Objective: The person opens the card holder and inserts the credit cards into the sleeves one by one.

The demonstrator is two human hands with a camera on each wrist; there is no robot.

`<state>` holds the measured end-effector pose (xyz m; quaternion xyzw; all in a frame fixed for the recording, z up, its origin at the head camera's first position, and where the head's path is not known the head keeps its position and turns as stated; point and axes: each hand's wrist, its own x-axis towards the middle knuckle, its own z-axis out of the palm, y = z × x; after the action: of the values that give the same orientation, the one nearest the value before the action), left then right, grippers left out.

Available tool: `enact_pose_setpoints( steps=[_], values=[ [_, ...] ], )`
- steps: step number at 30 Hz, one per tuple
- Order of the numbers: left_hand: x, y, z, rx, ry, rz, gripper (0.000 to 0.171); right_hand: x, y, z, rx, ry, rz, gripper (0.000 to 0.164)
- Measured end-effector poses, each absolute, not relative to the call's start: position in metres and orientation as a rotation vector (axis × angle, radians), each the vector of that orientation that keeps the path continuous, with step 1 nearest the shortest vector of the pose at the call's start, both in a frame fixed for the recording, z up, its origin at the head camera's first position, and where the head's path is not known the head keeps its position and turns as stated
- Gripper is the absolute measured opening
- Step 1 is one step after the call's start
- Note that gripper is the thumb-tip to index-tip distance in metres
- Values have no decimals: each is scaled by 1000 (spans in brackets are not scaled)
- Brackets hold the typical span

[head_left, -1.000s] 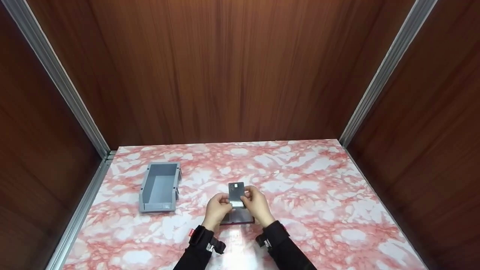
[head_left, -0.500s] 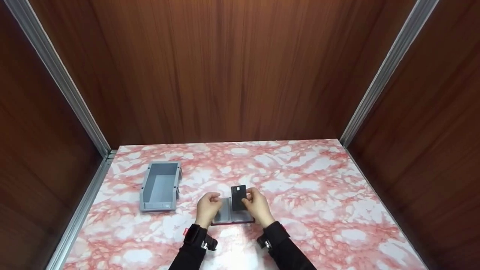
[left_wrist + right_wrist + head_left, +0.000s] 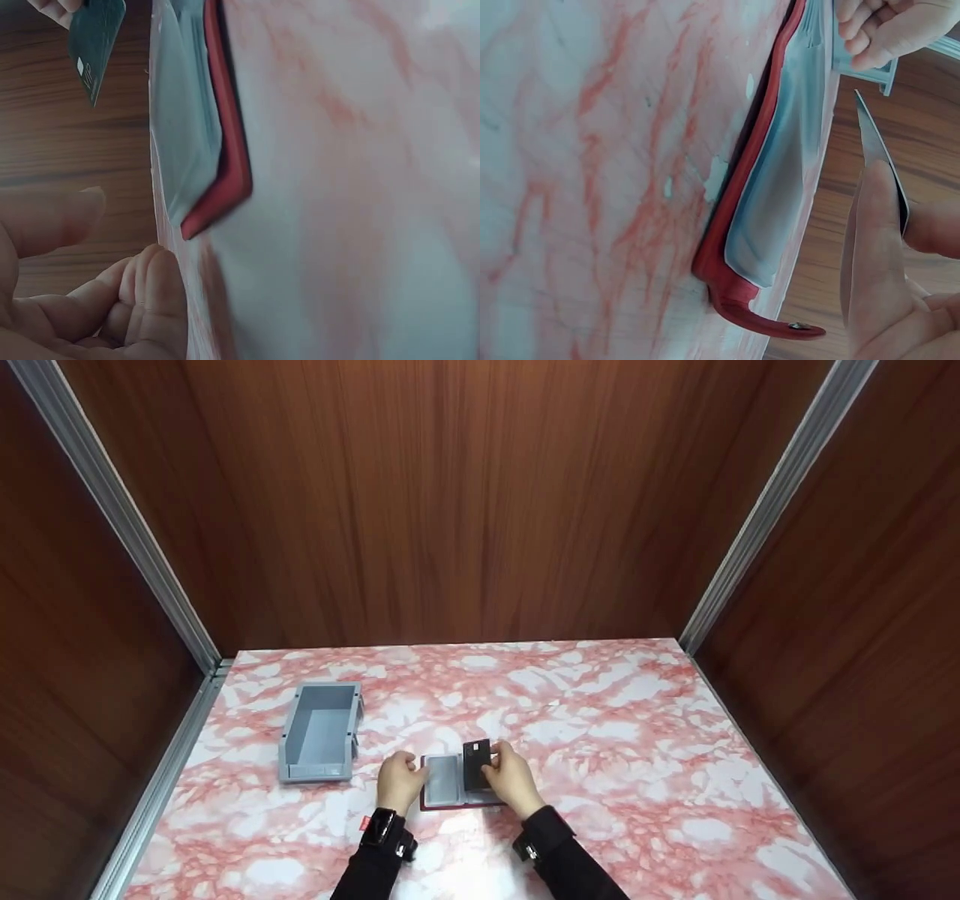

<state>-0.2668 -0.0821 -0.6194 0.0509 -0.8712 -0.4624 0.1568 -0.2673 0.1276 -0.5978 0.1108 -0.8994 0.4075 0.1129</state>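
Observation:
A red card holder (image 3: 442, 781) with clear plastic sleeves lies spread open on the table. Above its right half, my right hand (image 3: 516, 780) pinches a dark bank card (image 3: 475, 765) between thumb and fingers; the chip is at the card's far end. In the right wrist view the card (image 3: 876, 146) appears nearly edge-on, apart from the sleeves. At the holder's left edge is my left hand (image 3: 399, 781), fingers loosely bent. The left wrist view shows a gap between its thumb and fingers (image 3: 154, 289), with nothing held. A strap with a metal snap (image 3: 769, 322) sticks out from the holder.
A grey plastic bin (image 3: 321, 735) stands on the left of the red-and-white marbled table (image 3: 615, 720). Brown wood-grain panels (image 3: 450, 510) rise behind and at both sides, with metal rails (image 3: 772, 510) at the corners.
My left hand has moved left, away from the card, to the holder's left side, uncovering the left sleeve. My right hand still holds the card, which is slightly lower over the right sleeve.

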Motion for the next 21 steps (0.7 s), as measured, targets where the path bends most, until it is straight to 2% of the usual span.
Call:
enact_pose_setpoints(
  steps=[8, 21],
  values=[
    [-267, -80, -622, 114, -2579, -1203, 26, -266, 127, -600, 314, -2669, 1184, 26],
    [-269, -76, -624, 122, -2633, -1171, 27, -268, 127, -603, 295, -2712, 1199, 27]
  ],
)
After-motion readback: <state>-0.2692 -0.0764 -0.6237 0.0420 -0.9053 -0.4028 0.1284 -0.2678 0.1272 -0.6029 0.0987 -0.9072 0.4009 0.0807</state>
